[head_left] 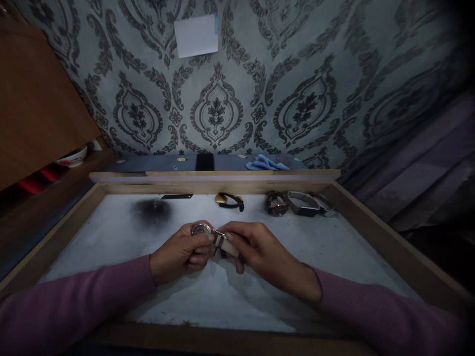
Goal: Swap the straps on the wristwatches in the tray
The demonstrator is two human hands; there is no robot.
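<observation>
Head view, the only one: both hands meet over the middle of the bench (326,242), at the wristwatch (201,229). Step in hand, as judged: close handling of the join between case and strap (227,245). Left hand (180,254): fingers closed narrowly around the case, dial turned up, thumb at its edge near the join. Right hand (265,257): fingers pinched on the strap end, beside a slim bright metal part (219,234); cannot tell whether this is a buckle, a pin or a tool. The next move, in my judgement, calls for a steady case and a light, exact pinch, since the metal part is small and the strap looks pliant. Materials: case round, with a shiny coppery rim; strap flat and pale beige, probably leather or similar. Bench surface pale, matt and scuffed, with a dark sooty smudge (152,210) and a raised wooden rim (218,186). Along the far side, left to right: a flat black strip (177,197); a gold-toned watch with a curled black strap (230,200); a dark watch with coppery glints (276,203); a silvery looped band (304,202); a rounder, blurred piece (327,210) just beside it. Beyond the rim, a crumpled blue cloth (265,162), soft-folded, lies before damask-patterned wallpaper (216,111).
</observation>
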